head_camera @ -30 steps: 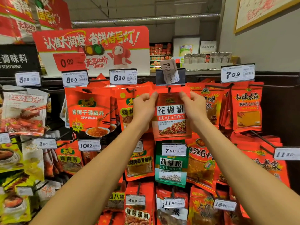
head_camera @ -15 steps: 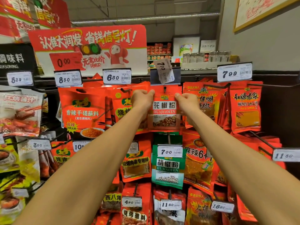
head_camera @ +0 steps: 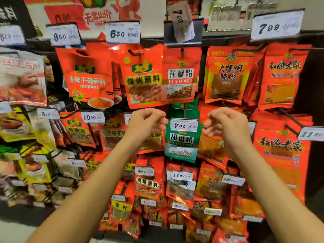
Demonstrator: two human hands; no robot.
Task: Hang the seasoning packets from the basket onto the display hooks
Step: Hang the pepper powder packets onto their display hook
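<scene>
The display rack [head_camera: 201, 41] fills the view, rows of hooks crowded with red, green and yellow packets behind white price tags. On the top row, under the crooked price tag [head_camera: 182, 23], the red seasoning packet [head_camera: 180, 76] now hangs on its hook [head_camera: 182, 50] by itself; half a second ago it was being gripped at both upper corners. It has been let go, and both hands have been dropped below it. That packet can be judged as hung, so another would be fetched next. The basket is not in view, and what is left in it cannot be told.

Just below, the green packet [head_camera: 181, 142] sits between the two hands, untouched. The left hand [head_camera: 145, 125] is seen loosely curled with nothing in it, fingertips drawn toward the thumb. The right hand [head_camera: 226, 123] is the same: fingers relaxed and bent, empty, apart from every packet.
</scene>
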